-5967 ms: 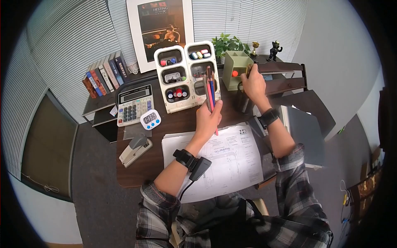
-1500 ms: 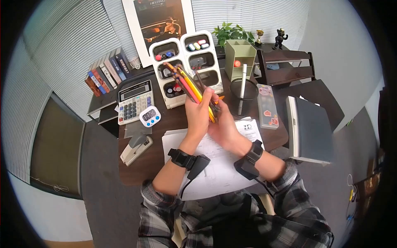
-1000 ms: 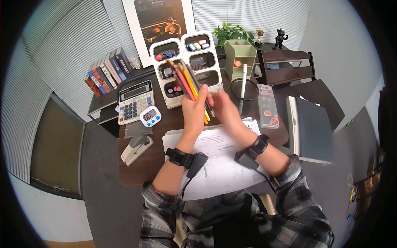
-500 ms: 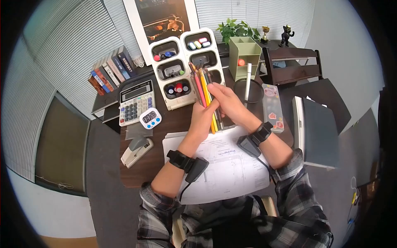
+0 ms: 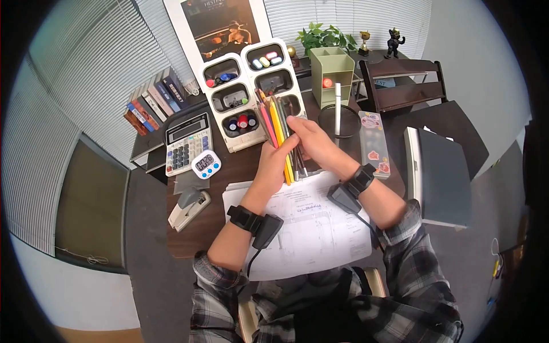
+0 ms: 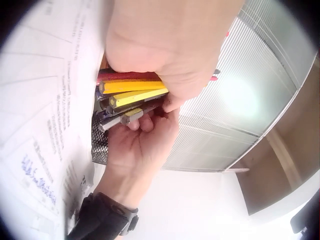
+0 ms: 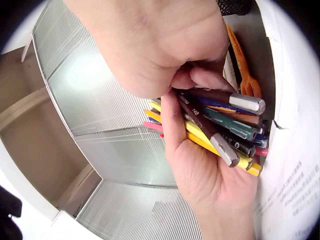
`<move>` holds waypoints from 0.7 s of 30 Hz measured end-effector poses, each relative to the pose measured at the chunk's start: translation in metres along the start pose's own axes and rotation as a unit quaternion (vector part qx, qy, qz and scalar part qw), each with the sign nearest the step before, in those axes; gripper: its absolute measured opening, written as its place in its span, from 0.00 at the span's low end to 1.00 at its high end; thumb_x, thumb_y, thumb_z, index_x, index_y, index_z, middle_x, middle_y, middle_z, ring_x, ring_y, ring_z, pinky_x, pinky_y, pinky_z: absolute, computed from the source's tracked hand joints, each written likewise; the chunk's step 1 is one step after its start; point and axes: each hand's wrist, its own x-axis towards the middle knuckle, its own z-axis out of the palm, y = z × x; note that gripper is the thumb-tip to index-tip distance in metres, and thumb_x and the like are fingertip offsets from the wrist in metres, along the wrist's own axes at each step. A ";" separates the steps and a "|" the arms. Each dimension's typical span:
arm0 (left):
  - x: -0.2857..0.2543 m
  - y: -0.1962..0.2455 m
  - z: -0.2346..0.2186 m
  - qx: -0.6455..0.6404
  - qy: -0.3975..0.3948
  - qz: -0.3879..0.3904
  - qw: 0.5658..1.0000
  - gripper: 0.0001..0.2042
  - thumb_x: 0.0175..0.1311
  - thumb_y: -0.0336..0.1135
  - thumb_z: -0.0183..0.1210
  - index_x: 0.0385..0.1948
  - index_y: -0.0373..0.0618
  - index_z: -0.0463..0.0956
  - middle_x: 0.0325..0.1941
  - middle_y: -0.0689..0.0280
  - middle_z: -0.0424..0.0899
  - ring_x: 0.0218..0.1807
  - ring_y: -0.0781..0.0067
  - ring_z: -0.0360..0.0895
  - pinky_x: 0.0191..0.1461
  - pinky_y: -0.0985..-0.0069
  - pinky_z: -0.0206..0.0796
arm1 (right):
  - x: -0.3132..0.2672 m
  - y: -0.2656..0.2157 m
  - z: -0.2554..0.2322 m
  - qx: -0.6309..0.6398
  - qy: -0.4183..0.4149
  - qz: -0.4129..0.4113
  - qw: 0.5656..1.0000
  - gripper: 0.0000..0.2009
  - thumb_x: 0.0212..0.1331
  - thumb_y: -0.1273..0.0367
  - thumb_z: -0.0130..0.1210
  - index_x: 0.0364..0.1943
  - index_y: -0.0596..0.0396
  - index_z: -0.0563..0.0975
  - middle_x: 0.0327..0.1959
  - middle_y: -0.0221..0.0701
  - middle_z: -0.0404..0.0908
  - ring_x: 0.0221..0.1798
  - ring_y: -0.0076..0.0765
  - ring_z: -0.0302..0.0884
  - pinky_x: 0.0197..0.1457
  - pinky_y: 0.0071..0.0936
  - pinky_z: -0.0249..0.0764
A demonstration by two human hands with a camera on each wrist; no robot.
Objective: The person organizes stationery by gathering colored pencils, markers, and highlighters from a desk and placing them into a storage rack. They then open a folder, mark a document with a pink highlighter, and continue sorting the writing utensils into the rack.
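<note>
A bundle of colored pencils [image 5: 277, 123], pink, yellow, orange and dark ones, stands nearly upright between both hands above the papers' top edge. My left hand [image 5: 273, 166] grips it from the left, thumb across the front. From the right, my right hand [image 5: 320, 146] closes its fingers round the dark pencils of the same bundle. In the left wrist view the yellow pencil [image 6: 142, 96] and its neighbours show their blunt ends beside the right palm [image 6: 137, 147]. The right wrist view shows silver-ended dark pencils [image 7: 200, 120] under the right hand's curled fingers, the left palm [image 7: 215, 180] beneath.
A white organizer [image 5: 247, 86] with markers stands behind the hands. Right of them are a mesh cup [image 5: 325, 121] with a white pen, a green holder [image 5: 329, 63] and a sticker-covered case [image 5: 374, 146]. Calculator [image 5: 189, 151], timer [image 5: 206, 164] and stapler [image 5: 189, 210] lie left; papers [image 5: 297, 246] lie in front.
The right hand was at the green holder; it has come to the bundle, which has grown. The hands parted briefly, then rejoined, and the bundle now stands more upright. The white pen appears in the mesh cup.
</note>
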 end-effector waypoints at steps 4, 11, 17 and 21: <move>-0.003 0.006 0.005 -0.018 -0.006 -0.010 1.000 0.12 0.69 0.32 0.56 0.48 0.33 0.74 0.40 0.60 0.82 0.36 0.73 0.83 0.39 0.75 0.78 | 0.007 0.007 -0.007 -0.007 -0.004 -0.005 1.000 0.17 0.75 0.54 0.43 0.42 0.53 0.75 0.22 0.18 0.69 0.17 0.11 0.61 0.16 0.15 0.54; 0.000 0.002 0.001 0.009 -0.012 0.001 1.000 0.10 0.69 0.30 0.55 0.46 0.35 0.75 0.36 0.62 0.82 0.33 0.72 0.83 0.36 0.75 0.79 | 0.013 0.014 -0.012 -0.060 -0.010 -0.047 0.997 0.15 0.75 0.58 0.43 0.39 0.55 0.74 0.23 0.21 0.71 0.19 0.15 0.67 0.16 0.17 0.62; 0.004 -0.007 -0.005 0.054 0.028 0.029 0.998 0.12 0.69 0.30 0.56 0.49 0.34 0.75 0.39 0.63 0.82 0.35 0.74 0.82 0.39 0.74 0.77 | 0.017 0.020 -0.014 -0.170 0.052 -0.109 0.978 0.14 0.76 0.59 0.42 0.43 0.54 0.74 0.25 0.21 0.74 0.20 0.14 0.68 0.19 0.16 0.65; 0.008 -0.008 -0.007 0.072 0.038 0.083 0.993 0.15 0.69 0.30 0.56 0.54 0.35 0.74 0.40 0.65 0.81 0.37 0.77 0.78 0.41 0.76 0.75 | 0.030 0.036 -0.019 -0.208 0.089 -0.279 0.933 0.16 0.75 0.59 0.42 0.41 0.59 0.73 0.30 0.33 0.78 0.26 0.23 0.75 0.28 0.24 0.74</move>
